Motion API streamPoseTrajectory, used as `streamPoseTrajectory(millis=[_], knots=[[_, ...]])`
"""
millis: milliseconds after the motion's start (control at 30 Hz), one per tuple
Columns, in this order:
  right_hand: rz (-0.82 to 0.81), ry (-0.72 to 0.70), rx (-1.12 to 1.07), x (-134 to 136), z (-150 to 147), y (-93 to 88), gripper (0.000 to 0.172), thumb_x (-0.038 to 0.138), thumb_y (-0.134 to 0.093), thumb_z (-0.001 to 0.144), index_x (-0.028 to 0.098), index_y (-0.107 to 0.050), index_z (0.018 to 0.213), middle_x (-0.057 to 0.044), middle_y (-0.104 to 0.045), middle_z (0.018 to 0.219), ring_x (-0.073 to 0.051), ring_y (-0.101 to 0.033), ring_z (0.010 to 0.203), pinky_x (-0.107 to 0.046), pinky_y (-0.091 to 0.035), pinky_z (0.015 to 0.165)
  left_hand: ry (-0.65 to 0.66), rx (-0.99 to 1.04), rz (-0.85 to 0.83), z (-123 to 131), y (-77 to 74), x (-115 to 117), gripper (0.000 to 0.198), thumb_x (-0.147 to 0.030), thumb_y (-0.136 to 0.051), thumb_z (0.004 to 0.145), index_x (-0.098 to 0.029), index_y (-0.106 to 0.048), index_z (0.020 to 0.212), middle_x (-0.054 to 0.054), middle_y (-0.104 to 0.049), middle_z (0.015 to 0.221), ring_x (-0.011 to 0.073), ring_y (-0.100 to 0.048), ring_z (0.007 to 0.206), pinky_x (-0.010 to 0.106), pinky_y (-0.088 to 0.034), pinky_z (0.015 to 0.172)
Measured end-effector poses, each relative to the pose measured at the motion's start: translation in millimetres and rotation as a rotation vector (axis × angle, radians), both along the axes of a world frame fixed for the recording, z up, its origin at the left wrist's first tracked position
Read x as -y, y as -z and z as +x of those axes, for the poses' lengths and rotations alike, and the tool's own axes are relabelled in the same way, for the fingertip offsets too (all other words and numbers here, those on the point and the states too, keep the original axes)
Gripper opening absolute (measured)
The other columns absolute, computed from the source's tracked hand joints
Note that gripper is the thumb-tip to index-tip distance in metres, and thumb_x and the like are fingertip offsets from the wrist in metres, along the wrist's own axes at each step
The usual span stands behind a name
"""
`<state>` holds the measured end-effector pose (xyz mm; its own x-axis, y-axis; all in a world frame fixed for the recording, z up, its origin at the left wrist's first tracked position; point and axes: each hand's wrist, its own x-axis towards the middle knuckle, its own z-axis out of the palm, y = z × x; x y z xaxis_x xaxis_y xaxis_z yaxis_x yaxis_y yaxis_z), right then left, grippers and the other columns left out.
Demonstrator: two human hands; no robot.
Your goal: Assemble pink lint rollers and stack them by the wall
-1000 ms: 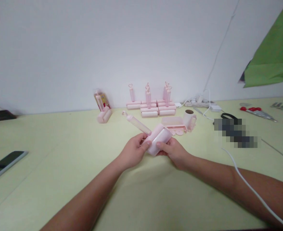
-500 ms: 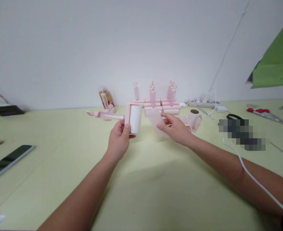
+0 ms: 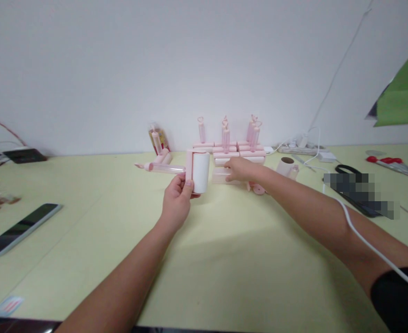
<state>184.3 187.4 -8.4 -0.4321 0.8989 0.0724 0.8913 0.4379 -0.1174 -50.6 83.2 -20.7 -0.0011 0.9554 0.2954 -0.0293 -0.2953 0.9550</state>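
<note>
Got my left hand (image 3: 176, 203) gripping the lint roller (image 3: 200, 172) mid-frame, right hand (image 3: 238, 169) pinching its clear cover (image 3: 220, 176) just right.

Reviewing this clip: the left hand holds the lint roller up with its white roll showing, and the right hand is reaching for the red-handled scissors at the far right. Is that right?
Not quite. The left hand does hold the lint roller with its white roll showing, but the head view shows the right hand on the clear pink cover beside the stacked rollers. The red-handled scissors lie untouched, far off to the right.
</note>
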Motion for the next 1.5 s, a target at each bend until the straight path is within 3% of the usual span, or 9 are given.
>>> streamPoseTrajectory(millis=[233,433,567,700,833,933,1167,1267,1500], knots=[[0.023,-0.035,-0.056,-1.5,-2.0,4.9,0.049,0.030,-0.077,0.073,0.015,-0.067,0.118,-0.017,-0.067,0.120,-0.032,-0.060,0.109,-0.036,-0.043,0.090,0.034,-0.016,-0.026,1.6,6.3,-0.7,0.042,-0.049,-0.068,0.081,-0.016,-0.059,0.105,0.003,-0.063,0.094,0.0136,-0.061,0.075,0.027,-0.056,0.064],[0.100,-0.095,-0.295,48.4,-7.4,8.1,0.046,0.016,-0.050,0.089,0.016,-0.052,0.135,-0.015,-0.059,0.133,-0.026,-0.054,0.118,-0.039,-0.042,0.097,0.111,-0.051,-0.076,8.6,8.0,7.9,0.038,-0.047,-0.066,0.083,-0.015,-0.058,0.102,0.004,-0.064,0.092,0.0134,-0.061,0.074,0.028,-0.055,0.066],[-0.234,-0.261,-1.034,104.6,-14.9,23.7,0.048,0.024,-0.059,0.085,0.018,-0.049,0.132,-0.008,-0.067,0.116,-0.023,-0.063,0.103,-0.035,-0.051,0.085,0.248,-0.072,-0.122,22.4,12.6,18.5,0.044,-0.045,-0.072,0.080,-0.014,-0.057,0.107,0.004,-0.066,0.091,0.0151,-0.062,0.074,0.029,-0.054,0.067],[-0.424,-0.055,-1.375,143.0,-13.0,34.6,0.039,0.036,-0.068,0.081,0.017,-0.056,0.113,-0.006,-0.070,0.103,-0.023,-0.065,0.093,-0.035,-0.052,0.081,0.395,-0.230,-0.135,32.2,12.9,27.3,0.044,-0.046,-0.071,0.081,-0.014,-0.061,0.108,0.006,-0.068,0.089,0.0163,-0.063,0.076,0.027,-0.050,0.068],[-0.280,0.130,-1.307,153.8,5.9,38.4,0.040,0.036,-0.071,0.077,0.017,-0.058,0.109,-0.007,-0.068,0.100,-0.023,-0.062,0.089,-0.035,-0.051,0.078,0.541,-0.576,-0.214,24.5,-3.4,37.4,0.038,-0.051,-0.060,0.088,-0.014,-0.065,0.087,0.001,-0.061,0.069,0.0117,-0.054,0.060,0.023,-0.040,0.055],[-0.163,0.212,-1.226,156.8,14.2,42.3,0.035,0.035,-0.068,0.078,0.015,-0.057,0.105,-0.005,-0.065,0.094,-0.022,-0.059,0.084,-0.034,-0.049,0.076,0.765,-0.677,-0.221,19.7,-22.8,50.9,0.032,-0.047,-0.061,0.088,-0.016,-0.065,0.092,-0.002,-0.055,0.064,0.0098,-0.048,0.055,0.021,-0.036,0.051],[-0.224,0.044,-1.161,175.3,-7.1,47.5,0.036,0.033,-0.067,0.081,0.019,-0.057,0.112,-0.004,-0.067,0.096,-0.020,-0.058,0.082,-0.030,-0.048,0.071,0.260,-0.785,0.599,36.2,-64.6,62.4,0.017,-0.026,-0.059,0.089,-0.016,-0.062,0.102,0.008,-0.061,0.099,0.0184,-0.055,0.093,0.033,-0.045,0.084],[-0.217,0.002,-1.112,179.9,-10.9,49.9,0.033,0.034,-0.069,0.080,0.020,-0.058,0.108,-0.003,-0.067,0.092,-0.019,-0.058,0.080,-0.030,-0.047,0.070,0.323,-0.935,0.671,46.9,-73.6,54.8,0.023,-0.028,-0.061,0.086,-0.016,-0.060,0.106,0.010,-0.058,0.105,0.0214,-0.054,0.099,0.034,-0.045,0.086],[-0.175,-0.132,-1.149,179.2,-4.2,58.7,0.026,0.038,-0.065,0.084,0.021,-0.055,0.101,-0.004,-0.063,0.095,-0.020,-0.057,0.083,-0.032,-0.047,0.073,0.396,-1.088,0.630,69.2,-72.7,36.9,0.014,-0.031,-0.059,0.082,-0.018,-0.053,0.083,0.002,-0.054,0.083,0.0149,-0.047,0.071,0.027,-0.037,0.062]])
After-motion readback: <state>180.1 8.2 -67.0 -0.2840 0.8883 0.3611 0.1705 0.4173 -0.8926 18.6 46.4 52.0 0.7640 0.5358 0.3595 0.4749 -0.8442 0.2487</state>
